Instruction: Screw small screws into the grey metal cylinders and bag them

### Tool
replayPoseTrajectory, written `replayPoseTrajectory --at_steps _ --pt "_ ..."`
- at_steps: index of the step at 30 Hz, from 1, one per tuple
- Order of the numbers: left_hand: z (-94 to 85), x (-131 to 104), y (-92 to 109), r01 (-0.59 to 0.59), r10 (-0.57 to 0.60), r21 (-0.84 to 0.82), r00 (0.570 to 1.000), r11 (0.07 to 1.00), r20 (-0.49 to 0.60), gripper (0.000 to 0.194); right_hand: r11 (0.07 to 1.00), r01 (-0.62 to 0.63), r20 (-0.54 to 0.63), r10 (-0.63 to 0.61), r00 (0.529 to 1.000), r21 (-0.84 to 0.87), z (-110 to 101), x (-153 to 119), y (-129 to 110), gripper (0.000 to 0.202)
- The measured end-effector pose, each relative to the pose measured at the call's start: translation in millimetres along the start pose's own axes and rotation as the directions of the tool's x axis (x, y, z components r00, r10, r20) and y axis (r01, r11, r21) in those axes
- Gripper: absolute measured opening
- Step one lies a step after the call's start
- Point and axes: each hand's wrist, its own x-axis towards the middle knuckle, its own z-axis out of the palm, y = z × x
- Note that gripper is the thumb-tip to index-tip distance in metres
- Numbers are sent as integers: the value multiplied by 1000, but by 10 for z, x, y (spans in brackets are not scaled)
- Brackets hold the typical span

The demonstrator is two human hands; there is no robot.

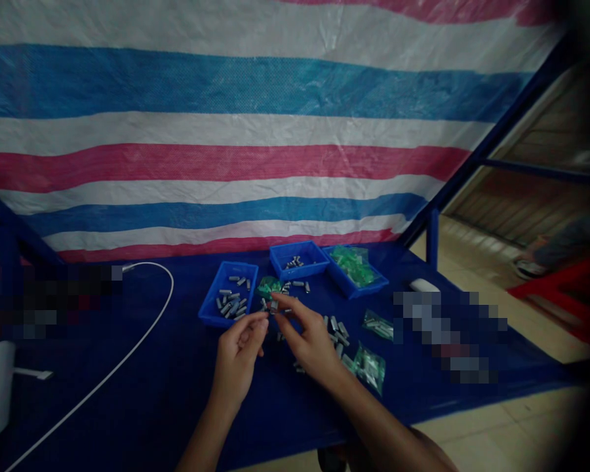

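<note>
Both my hands meet over the middle of the blue table, their fingertips close together. My right hand (311, 335) pinches a small shiny metal piece (274, 306) between thumb and forefinger. My left hand (238, 354) is closed just to the left, thumb against curled fingers; what it holds, if anything, is hidden. Beyond it stands a blue tray (207, 313) with several silver metal cylinders. Loose metal cylinders (343, 330) lie beside and partly behind my right hand. A green clear bag (269, 286) sits just past my fingertips.
A second blue tray (302, 270) holds small metal parts; a third blue tray (347, 287) holds green bags. Filled bags (370, 366) lie on the right. A white cable (147, 331) curves across the left. A striped sheet (226, 160) hangs behind the table (177, 400).
</note>
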Motion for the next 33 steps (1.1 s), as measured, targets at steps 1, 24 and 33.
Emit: replayPoseTrajectory --at_steps 1,24,33 --pt "-2 3 -1 0 0 -1 1000 1000 3 33 996 62 7 -61 998 -65 3 -7 2 38" --pt "-15 12 -34 -91 97 93 993 991 -62 29 955 -191 45 186 982 225 -1 56 -67 26" --pt "-23 15 -49 -109 117 142 992 984 -48 26 942 -162 87 143 986 293 6 32 -82 20"
